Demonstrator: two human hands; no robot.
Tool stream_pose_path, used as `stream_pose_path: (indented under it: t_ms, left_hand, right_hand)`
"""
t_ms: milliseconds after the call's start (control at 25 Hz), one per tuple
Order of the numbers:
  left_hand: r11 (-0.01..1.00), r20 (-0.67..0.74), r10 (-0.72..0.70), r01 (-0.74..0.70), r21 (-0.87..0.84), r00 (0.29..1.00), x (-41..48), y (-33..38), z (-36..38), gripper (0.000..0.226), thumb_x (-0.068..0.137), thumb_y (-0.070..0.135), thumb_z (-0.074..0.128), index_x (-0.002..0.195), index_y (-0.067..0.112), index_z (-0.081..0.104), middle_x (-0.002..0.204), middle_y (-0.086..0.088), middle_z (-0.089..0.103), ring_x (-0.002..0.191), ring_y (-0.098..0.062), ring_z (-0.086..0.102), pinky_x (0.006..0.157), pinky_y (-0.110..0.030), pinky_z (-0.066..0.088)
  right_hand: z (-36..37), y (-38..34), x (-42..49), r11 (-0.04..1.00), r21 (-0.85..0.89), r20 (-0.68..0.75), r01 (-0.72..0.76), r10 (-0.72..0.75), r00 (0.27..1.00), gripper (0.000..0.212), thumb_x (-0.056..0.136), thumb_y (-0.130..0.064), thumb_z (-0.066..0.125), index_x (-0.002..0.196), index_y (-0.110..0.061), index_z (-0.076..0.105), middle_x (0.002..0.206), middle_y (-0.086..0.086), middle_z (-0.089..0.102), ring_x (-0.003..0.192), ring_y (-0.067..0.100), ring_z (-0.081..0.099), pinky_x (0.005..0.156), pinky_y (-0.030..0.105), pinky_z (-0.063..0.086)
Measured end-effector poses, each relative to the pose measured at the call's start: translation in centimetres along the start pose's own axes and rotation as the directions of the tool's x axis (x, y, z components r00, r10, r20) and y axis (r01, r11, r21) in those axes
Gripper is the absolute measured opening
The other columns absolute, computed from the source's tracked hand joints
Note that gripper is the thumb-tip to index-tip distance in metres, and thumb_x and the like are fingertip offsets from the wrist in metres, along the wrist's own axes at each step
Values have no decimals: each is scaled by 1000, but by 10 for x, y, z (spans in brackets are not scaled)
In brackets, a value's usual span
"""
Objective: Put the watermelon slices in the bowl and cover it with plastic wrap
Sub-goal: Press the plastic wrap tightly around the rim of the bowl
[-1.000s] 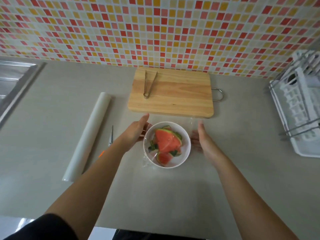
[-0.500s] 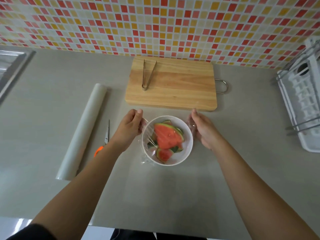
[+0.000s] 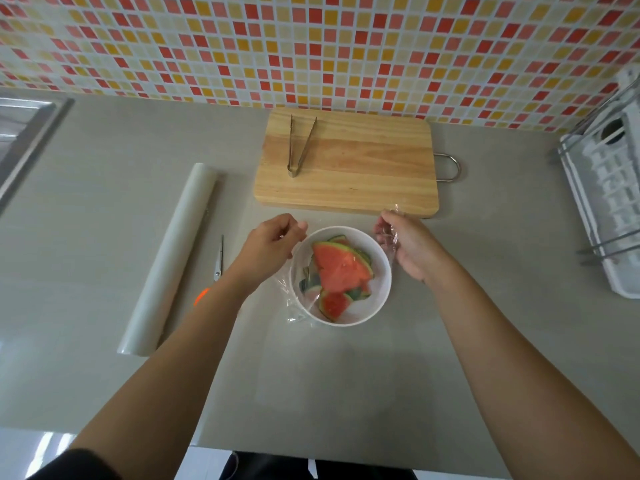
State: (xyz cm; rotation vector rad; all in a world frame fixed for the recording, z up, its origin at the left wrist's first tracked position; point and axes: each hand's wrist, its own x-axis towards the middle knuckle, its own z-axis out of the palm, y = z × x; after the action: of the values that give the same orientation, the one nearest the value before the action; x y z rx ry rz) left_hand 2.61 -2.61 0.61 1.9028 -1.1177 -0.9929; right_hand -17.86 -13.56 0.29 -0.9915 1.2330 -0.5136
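Observation:
A white bowl (image 3: 377,299) stands on the grey counter in the middle of the view, holding several red watermelon slices (image 3: 341,271) with green rind. A clear sheet of plastic wrap (image 3: 289,299) lies over the bowl and hangs crumpled off its left and near-left side. My left hand (image 3: 268,247) is closed at the bowl's far-left rim, pinching the wrap. At the far-right rim my right hand (image 3: 407,245) grips a bunched corner of the wrap, lifted slightly above the counter.
A wooden cutting board (image 3: 346,164) with metal tongs (image 3: 299,145) lies just behind the bowl. The roll of plastic wrap (image 3: 169,258) and orange-handled scissors (image 3: 216,263) lie to the left. A white dish rack (image 3: 609,202) stands at the right, a sink (image 3: 20,129) at far left.
Both hands went from open beside the bowl to closed on the wrap's far corners. The right hand has lifted its bunched corner a little.

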Motion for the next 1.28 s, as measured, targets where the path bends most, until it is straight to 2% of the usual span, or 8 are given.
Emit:
stream_pose_path:
  t_ms: [160, 320, 520, 640, 720, 1000, 1120, 1280]
  left_hand:
    - [997, -18, -64, 63, -53, 998, 0, 6, -1, 33, 94, 35, 53, 68, 17, 63, 77, 12, 70, 43, 1, 47, 55, -23, 43]
    - [999, -57, -50, 49, -23, 997, 0, 11, 0, 30, 93, 32, 53, 68, 18, 61, 82, 10, 74, 61, -9, 51, 56, -27, 43]
    - [1000, -53, -23, 24, 8, 998, -3, 13, -2, 31, 95, 34, 51, 74, 12, 58, 78, 14, 72, 68, -14, 51, 58, -31, 44]
    - [1000, -62, -22, 21, -6, 998, -2, 11, -1, 32, 96, 34, 51, 77, 8, 57, 83, 9, 75, 69, -14, 51, 59, -30, 43]
    - [1000, -80, -18, 17, -23, 997, -1, 10, 1, 33, 96, 34, 50, 74, 10, 54, 82, 9, 75, 64, -9, 50, 58, -29, 41]
    - [991, -187, -73, 49, -127, 980, -1, 0, 14, 30, 96, 35, 51, 69, 22, 53, 72, 10, 71, 47, 8, 50, 55, -27, 38]
    - [946, -138, -178, 131, -296, 974, 1, -5, 17, 31, 95, 32, 55, 66, 22, 56, 63, 11, 67, 44, 2, 50, 51, -25, 40]
    - [852, -79, -284, 214, -478, 956, 1, -8, 22, 34, 94, 28, 58, 62, 19, 60, 60, 2, 61, 48, -16, 52, 47, -25, 42]
  right_hand:
    - [5, 7, 2, 971, -235, -62, 41, -57, 996, 25, 93, -34, 38, 72, -22, 46, 59, -4, 50, 44, 7, 45, 47, 25, 35]
    - [11, 7, 6, 985, -170, -97, 44, -61, 993, 23, 92, -32, 35, 71, -25, 41, 59, -9, 40, 44, 5, 37, 45, 23, 30]
    - [21, 15, 1, 956, -258, -183, 137, -188, 965, 33, 95, -38, 32, 117, -21, 48, 79, -18, 43, 77, 7, 42, 84, 31, 34]
    - [28, 16, -3, 964, -205, -250, 172, -221, 943, 44, 97, -37, 31, 136, -19, 38, 125, -5, 54, 115, 13, 47, 95, 26, 28]
    - [30, 15, -5, 969, -175, -277, 174, -218, 936, 44, 97, -39, 32, 137, -21, 38, 136, -1, 49, 125, 16, 43, 95, 23, 27]
    - [31, 14, -5, 985, -31, -341, 171, -171, 924, 29, 96, -36, 40, 114, -18, 54, 93, -8, 54, 85, 7, 50, 81, 22, 37]
    - [30, 11, -5, 992, 17, -358, 122, -108, 927, 15, 95, -35, 44, 87, -27, 54, 75, -13, 51, 68, -1, 47, 63, 17, 37]
    - [28, 13, -2, 998, 52, -369, 41, -19, 929, 18, 94, -30, 44, 89, -19, 57, 71, -9, 46, 66, 6, 44, 63, 22, 37]
